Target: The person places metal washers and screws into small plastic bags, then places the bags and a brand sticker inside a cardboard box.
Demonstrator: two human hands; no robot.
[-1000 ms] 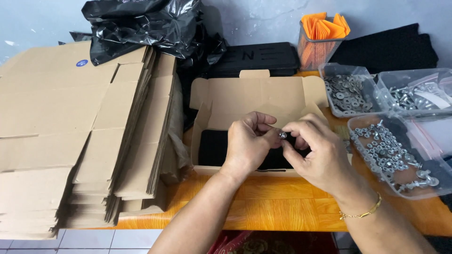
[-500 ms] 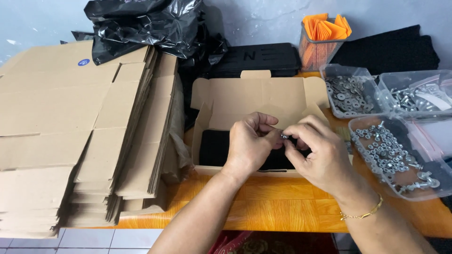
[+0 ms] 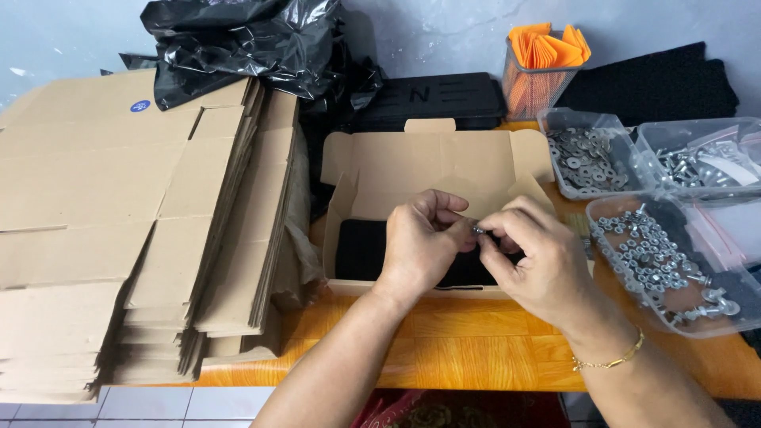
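Fingers of left hand [image 3: 420, 246] & right hand [image 3: 535, 257] pinch small metal fastener [image 3: 478, 230] over open cardboard box [image 3: 432, 162].

My left hand [image 3: 418, 247] and right hand [image 3: 533, 260] meet at frame centre, fingertips pinched together, forearms rising from below.

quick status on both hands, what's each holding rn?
Left hand: closed, fingertips pinching a small silver metal fastener over the open cardboard box.
Right hand: closed, pinching the same fastener from the other side.
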